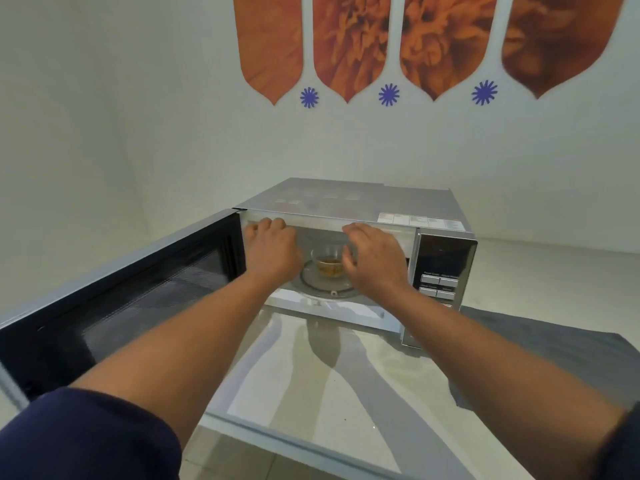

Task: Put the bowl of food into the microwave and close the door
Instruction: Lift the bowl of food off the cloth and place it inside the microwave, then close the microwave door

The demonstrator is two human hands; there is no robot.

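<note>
Our two forearms reach across the tabletop [311, 386]. Our left hand [272, 251] and right hand [374, 259] hover loosely curled, holding nothing, at the mouth of the microwave [346, 202]. Between and just beyond them the bowl of food [327, 265] sits on the turntable [325, 289]. The door [114, 299] stands wide open left of our left hand.

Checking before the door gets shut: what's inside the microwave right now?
Inside the microwave, a clear glass bowl of brownish food sits on the round turntable. The left hand and right hand cover the cavity's sides and part of the bowl. The door is open.
</note>
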